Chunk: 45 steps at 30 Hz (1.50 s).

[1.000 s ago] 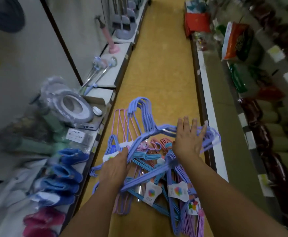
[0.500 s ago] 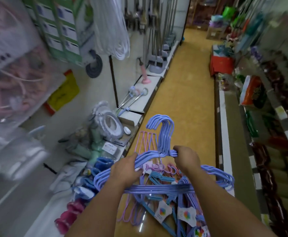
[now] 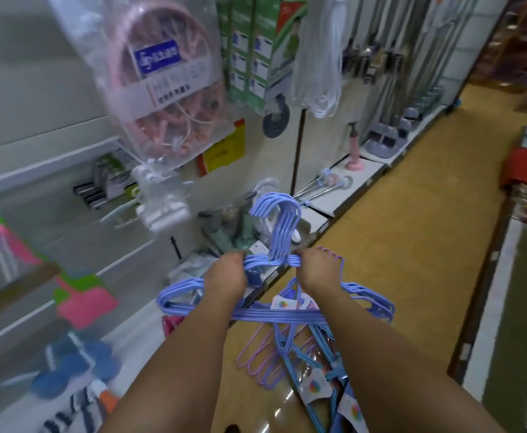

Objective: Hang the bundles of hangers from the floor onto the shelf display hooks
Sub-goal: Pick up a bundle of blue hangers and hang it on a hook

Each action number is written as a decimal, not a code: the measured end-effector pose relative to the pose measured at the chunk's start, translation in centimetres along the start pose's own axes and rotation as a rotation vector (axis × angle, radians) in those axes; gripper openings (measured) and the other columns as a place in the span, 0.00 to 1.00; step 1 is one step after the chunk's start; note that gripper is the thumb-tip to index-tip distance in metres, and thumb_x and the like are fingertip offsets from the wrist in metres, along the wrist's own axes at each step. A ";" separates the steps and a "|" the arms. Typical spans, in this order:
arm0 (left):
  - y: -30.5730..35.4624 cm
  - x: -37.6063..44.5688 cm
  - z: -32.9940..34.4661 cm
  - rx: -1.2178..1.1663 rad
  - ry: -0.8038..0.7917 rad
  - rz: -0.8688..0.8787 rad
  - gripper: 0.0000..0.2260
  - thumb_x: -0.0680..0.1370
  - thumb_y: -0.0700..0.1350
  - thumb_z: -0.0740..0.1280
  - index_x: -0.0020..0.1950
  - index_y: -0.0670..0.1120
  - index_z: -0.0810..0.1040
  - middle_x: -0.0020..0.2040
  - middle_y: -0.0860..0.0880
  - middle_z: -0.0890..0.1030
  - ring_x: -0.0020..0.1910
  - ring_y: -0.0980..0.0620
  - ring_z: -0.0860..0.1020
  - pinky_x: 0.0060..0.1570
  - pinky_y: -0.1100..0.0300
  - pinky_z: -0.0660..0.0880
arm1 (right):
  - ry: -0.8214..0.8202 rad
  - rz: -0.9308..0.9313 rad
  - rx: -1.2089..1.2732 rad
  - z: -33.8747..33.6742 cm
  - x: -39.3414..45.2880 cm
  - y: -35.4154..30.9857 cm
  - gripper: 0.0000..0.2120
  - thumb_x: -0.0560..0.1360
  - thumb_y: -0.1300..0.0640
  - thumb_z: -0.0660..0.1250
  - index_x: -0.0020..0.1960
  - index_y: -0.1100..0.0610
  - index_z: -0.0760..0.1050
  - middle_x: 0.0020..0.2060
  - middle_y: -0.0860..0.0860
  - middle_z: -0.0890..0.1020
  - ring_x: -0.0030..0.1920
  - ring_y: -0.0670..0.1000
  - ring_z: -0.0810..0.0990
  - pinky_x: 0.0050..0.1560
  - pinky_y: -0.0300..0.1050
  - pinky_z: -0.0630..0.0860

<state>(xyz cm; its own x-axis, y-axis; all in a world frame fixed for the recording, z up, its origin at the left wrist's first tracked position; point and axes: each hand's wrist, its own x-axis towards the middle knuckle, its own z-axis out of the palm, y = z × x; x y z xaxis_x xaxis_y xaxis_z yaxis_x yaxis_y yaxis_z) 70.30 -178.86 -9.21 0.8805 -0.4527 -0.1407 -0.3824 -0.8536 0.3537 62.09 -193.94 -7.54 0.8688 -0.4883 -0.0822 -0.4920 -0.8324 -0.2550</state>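
A bundle of blue-violet hangers [image 3: 282,232] is held up in the air in front of me, hooks pointing up. My left hand [image 3: 226,276] grips its left shoulder close to the necks. My right hand [image 3: 316,271] grips the right shoulder on the other side of the hooks. Below, more bundles of hangers [image 3: 302,364] in blue and pink, with white round-logo tags, lie in a heap on the yellow floor. The shelf wall [image 3: 52,126] stands to my left; a black display hook [image 3: 174,246] juts out low on it.
A bagged pink clip hanger [image 3: 162,79], green boxes [image 3: 249,48] and white cord coils [image 3: 321,57] hang on the left wall. Low shelves hold slippers [image 3: 74,367] and brushes. The aisle floor [image 3: 412,214] runs ahead, with a shelf unit [image 3: 506,276] on the right.
Both hands took hold of one hanger bundle on the floor heap and raised it. My view swung up and left, from the floor toward the shelf wall.
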 end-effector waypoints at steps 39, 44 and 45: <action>-36.1 -47.7 -15.5 0.112 0.360 -0.729 0.08 0.80 0.43 0.58 0.56 0.47 0.74 0.54 0.44 0.80 0.53 0.42 0.78 0.48 0.54 0.73 | -0.076 -0.875 0.058 6.3 -37.0 -43.4 0.10 0.73 0.67 0.57 0.47 0.54 0.71 0.50 0.56 0.81 0.51 0.59 0.79 0.40 0.43 0.64; -37.9 -48.2 -19.9 0.174 0.478 -0.691 0.07 0.81 0.46 0.58 0.56 0.49 0.73 0.53 0.44 0.80 0.53 0.42 0.78 0.47 0.54 0.72 | 0.004 -0.927 0.094 3.4 -36.9 -47.4 0.11 0.72 0.65 0.58 0.50 0.53 0.74 0.51 0.56 0.81 0.53 0.60 0.78 0.44 0.46 0.69; -38.1 -48.1 -20.9 0.199 0.498 -0.686 0.08 0.81 0.46 0.57 0.56 0.49 0.73 0.54 0.44 0.80 0.53 0.41 0.78 0.47 0.54 0.72 | 0.017 -0.937 0.097 2.9 -36.7 -48.1 0.12 0.72 0.65 0.58 0.50 0.52 0.74 0.52 0.56 0.81 0.54 0.60 0.77 0.46 0.46 0.70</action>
<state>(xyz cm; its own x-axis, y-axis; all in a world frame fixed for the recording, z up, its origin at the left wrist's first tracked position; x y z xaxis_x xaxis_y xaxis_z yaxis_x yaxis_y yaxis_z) 48.39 -119.20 3.41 0.9367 0.3039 0.1738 0.2767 -0.9469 0.1639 54.02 -135.17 4.93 0.9068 0.3650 0.2110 0.4146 -0.8627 -0.2897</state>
